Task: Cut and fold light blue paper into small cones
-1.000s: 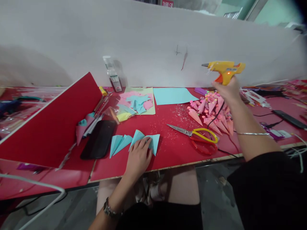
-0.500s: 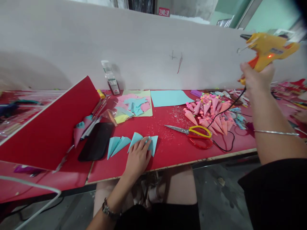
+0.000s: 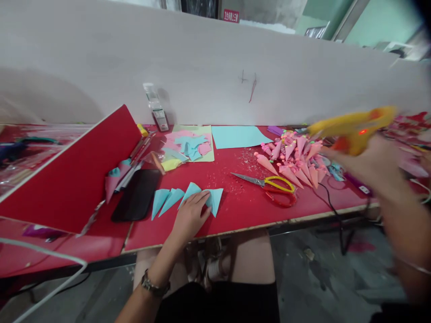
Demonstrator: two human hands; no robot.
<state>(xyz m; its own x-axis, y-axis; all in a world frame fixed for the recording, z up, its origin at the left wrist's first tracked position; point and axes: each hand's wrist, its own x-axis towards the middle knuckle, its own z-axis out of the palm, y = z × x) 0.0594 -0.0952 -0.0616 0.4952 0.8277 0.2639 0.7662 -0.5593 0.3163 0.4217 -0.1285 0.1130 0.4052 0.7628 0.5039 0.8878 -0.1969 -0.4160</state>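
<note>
My left hand (image 3: 193,214) lies over light blue folded paper pieces (image 3: 215,201) near the table's front edge, its fingers stretched out across them. Two more blue paper cones (image 3: 171,202) lie just left of it. On the right, my right hand (image 3: 373,163) grips a yellow hot glue gun (image 3: 357,128) with a lit red light; both are smeared by motion. The gun's nozzle points left, over a pile of pink paper cones (image 3: 296,157) with small coloured balls. Open-bladed scissors (image 3: 266,181) with yellow and red handles lie between my hands.
A blue paper sheet (image 3: 239,137) and paper scraps (image 3: 191,146) lie at the back beside a clear bottle (image 3: 157,110). At left are a black phone (image 3: 137,195) and a slanted red board (image 3: 77,175). A black cord (image 3: 333,208) hangs over the front edge.
My right hand has swung down with the glue gun, from in front of the white partition to beside the pink cones. My left hand has stayed on the blue paper.
</note>
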